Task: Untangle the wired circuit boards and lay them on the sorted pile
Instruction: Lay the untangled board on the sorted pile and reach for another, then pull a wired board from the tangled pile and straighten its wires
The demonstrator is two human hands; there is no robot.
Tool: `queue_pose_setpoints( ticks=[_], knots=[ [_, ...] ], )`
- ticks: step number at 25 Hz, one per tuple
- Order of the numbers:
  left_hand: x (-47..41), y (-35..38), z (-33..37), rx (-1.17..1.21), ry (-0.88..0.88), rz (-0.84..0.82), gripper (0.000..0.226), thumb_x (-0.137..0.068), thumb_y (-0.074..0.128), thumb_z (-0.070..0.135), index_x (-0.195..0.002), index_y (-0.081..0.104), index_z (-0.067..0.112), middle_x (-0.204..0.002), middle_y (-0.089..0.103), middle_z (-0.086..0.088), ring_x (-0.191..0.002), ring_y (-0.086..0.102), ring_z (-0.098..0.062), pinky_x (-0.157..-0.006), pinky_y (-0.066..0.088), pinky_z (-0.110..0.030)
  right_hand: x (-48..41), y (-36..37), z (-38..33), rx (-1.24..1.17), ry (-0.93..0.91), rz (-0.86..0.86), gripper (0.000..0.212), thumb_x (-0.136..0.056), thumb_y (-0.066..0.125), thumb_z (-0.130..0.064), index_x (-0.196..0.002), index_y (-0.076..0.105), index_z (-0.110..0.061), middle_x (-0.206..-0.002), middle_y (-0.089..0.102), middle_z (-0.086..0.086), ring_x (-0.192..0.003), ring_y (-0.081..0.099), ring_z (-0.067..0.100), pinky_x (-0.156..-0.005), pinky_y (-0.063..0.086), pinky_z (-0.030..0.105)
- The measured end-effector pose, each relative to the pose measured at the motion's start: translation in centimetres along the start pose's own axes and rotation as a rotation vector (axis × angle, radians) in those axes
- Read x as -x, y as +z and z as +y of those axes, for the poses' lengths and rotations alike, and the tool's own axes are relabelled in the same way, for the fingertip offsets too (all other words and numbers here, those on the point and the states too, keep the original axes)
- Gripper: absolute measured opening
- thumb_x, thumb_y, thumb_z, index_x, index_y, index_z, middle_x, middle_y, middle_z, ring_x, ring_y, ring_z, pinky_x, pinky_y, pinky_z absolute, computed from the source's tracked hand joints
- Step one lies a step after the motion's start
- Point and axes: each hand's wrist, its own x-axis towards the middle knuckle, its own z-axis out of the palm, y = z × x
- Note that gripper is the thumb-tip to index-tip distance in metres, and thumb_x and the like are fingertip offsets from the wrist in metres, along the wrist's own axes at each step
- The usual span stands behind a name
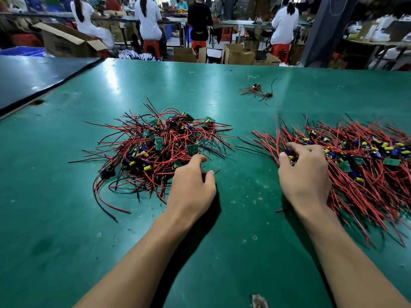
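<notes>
Green was the table top [222, 241], and on it a tangled heap [155, 150] of boards with red and black leads lay left of centre, while the sorted pile [367, 165] lay at the right, its leads mostly side by side. The left hand [191, 185] rested at the near edge of the tangled heap, forefinger and thumb loosely bent and a little apart. The right hand [304, 172] lay on the left end of the sorted pile, its fingers curled round one wired circuit board [291, 154].
</notes>
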Motion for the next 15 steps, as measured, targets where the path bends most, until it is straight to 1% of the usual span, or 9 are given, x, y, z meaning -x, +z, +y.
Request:
queue_pose_setpoints(
  ticks=[2,4,6,7,8,9,10,13,15],
  knots=[
    [-0.5,-0.1,-0.1,0.048,-0.069,0.027,0.05,-0.09,0.062,0.019,-0.138,0.05,0.016,-0.07,0.062,0.01,-0.067,0.06,-0.016,-0.068,0.041,-0.025,0.3,-0.1,-0.1,0.11,-0.056,0.033,0.043,-0.093,0.066,-0.027,-0.133,0.062,-0.013,-0.126,0.05,0.011,-0.113,0.053,0.035,-0.098,0.042,0.044],
    [-1.3,-0.3,-0.4,0.083,-0.161,0.009,0.065,-0.091,0.06,0.022,-0.15,0.033,0.017,-0.07,0.066,0.009,-0.065,0.058,-0.013,-0.073,0.042,-0.025,0.8,0.0,-0.8,0.088,-0.22,0.001,0.04,-0.092,0.067,-0.024,-0.129,0.065,-0.01,-0.121,0.055,0.012,-0.113,0.053,0.033,-0.099,0.042,0.045],
    [-2.1,-0.5,-0.9,0.109,-0.26,-0.068,0.074,-0.092,0.058,0.026,-0.155,0.021,0.019,-0.069,0.07,0.003,-0.066,0.062,-0.017,-0.077,0.05,-0.029,1.5,0.5,-1.5,-0.005,-0.356,-0.16,0.029,-0.094,0.065,-0.024,-0.119,0.071,-0.01,-0.113,0.062,0.009,-0.108,0.057,0.028,-0.098,0.046,0.043],
    [-2.4,-0.7,-0.9,0.126,-0.289,-0.11,0.074,-0.092,0.057,0.026,-0.156,0.019,0.02,-0.068,0.071,-0.001,-0.062,0.064,-0.021,-0.073,0.055,-0.032,1.9,0.9,-1.6,-0.011,-0.381,-0.252,0.027,-0.095,0.064,-0.026,-0.116,0.072,-0.012,-0.111,0.063,0.007,-0.107,0.058,0.027,-0.097,0.047,0.042],
    [-2.5,-0.8,-0.9,0.146,-0.301,-0.141,0.071,-0.092,0.056,0.024,-0.154,0.022,0.021,-0.066,0.071,-0.004,-0.055,0.064,-0.022,-0.062,0.056,-0.031,2.2,1.2,-1.6,0.036,-0.386,-0.325,0.027,-0.095,0.063,-0.031,-0.115,0.073,-0.015,-0.112,0.064,0.006,-0.108,0.058,0.026,-0.097,0.046,0.042],
    [-2.6,-0.9,-0.9,0.167,-0.296,-0.152,0.065,-0.092,0.055,0.021,-0.151,0.027,0.023,-0.062,0.071,-0.006,-0.047,0.063,-0.022,-0.049,0.053,-0.027,2.1,1.3,-1.5,0.121,-0.378,-0.37,0.029,-0.096,0.061,-0.036,-0.116,0.072,-0.018,-0.114,0.064,0.005,-0.11,0.056,0.026,-0.098,0.045,0.041],
    [-2.6,-0.9,-0.8,0.184,-0.284,-0.142,0.057,-0.091,0.055,0.018,-0.144,0.036,0.024,-0.059,0.069,-0.007,-0.041,0.061,-0.021,-0.041,0.047,-0.022,2.0,1.3,-1.3,0.199,-0.356,-0.392,0.03,-0.096,0.06,-0.039,-0.117,0.072,-0.021,-0.115,0.063,0.005,-0.111,0.055,0.027,-0.098,0.045,0.04],
    [-2.3,-0.6,-0.8,0.189,-0.234,-0.052,0.026,-0.09,0.058,0.017,-0.115,0.054,0.021,-0.053,0.066,-0.007,-0.035,0.058,-0.019,-0.035,0.04,-0.02,1.5,0.9,-0.7,0.23,-0.277,-0.389,0.029,-0.096,0.06,-0.04,-0.114,0.073,-0.021,-0.113,0.063,0.007,-0.11,0.056,0.029,-0.095,0.046,0.04],
    [-2.2,-0.4,-0.8,0.143,-0.205,-0.028,0.019,-0.089,0.061,0.021,-0.108,0.057,0.021,-0.054,0.064,-0.002,-0.034,0.056,-0.014,-0.038,0.043,-0.021,1.4,0.9,-0.8,0.204,-0.258,-0.394,0.028,-0.096,0.06,-0.04,-0.112,0.074,-0.021,-0.111,0.063,0.007,-0.108,0.056,0.028,-0.095,0.046,0.041]
  ],
)
